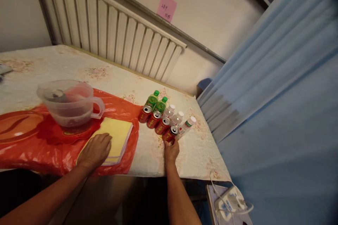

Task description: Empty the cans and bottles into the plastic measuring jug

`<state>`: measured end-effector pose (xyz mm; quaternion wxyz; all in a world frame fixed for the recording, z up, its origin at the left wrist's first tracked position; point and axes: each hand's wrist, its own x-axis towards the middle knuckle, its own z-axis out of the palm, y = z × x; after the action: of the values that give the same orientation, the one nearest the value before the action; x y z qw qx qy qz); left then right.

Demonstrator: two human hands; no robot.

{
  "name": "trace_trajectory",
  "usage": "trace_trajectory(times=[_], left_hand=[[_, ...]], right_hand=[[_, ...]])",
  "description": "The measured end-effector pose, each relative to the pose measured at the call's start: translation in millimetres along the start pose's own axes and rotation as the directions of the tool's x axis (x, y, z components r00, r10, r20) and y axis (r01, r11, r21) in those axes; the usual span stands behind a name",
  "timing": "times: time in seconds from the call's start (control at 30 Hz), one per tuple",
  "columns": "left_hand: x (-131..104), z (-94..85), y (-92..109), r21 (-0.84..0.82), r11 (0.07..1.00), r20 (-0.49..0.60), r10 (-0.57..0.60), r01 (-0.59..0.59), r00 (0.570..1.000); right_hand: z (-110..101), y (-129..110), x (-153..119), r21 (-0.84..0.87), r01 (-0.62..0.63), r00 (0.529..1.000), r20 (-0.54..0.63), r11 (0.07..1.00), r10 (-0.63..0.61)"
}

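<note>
My right hand grips the lower part of a red can, the rightmost and nearest in a slanting row of red cans. Behind the cans stand two green-capped bottles and some white-capped bottles. My left hand lies flat, palm down, on a stack of yellow cloths or sheets, with nothing in it. That stack rests on a red plastic sheet. Left of it, a clear plastic jug with something dark inside stands on a red dish.
An orange-red plate lies at the left. A flowered cloth covers the table, with a radiator behind it. Blue curtains hang at the right. A power strip with cables sits below the right front corner.
</note>
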<state>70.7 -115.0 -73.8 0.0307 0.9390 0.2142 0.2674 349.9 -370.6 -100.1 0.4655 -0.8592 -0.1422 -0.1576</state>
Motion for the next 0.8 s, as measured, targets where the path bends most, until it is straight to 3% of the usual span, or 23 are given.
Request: trace_trajectory(times=[0.33,0.5,0.67,0.8], left_hand=[[1,-3.2,2,0.003,1.0,-0.005,-0.002,0.002,1.0],[1,-3.7,1,-0.005,1.0,0.014,0.004,-0.004,1.0],[0,-0.8,1,-0.01,1.0,0.006,-0.008,0.008,1.0],[-1,-0.9,2,0.008,1.0,-0.01,-0.006,0.007,1.0]], right_hand=[[-2,-3,-1,-0.014,-0.023,1.0,-0.005,1.0,0.023],[-14,-10,-24,-0.012,-0.023,0.999,-0.023,1.0,0.023],[-10,-27,-51,0.052,0.145,0.98,0.128,0.988,-0.15],[10,-41,-51,0.073,0.356,0.902,0.235,0.932,-0.363]])
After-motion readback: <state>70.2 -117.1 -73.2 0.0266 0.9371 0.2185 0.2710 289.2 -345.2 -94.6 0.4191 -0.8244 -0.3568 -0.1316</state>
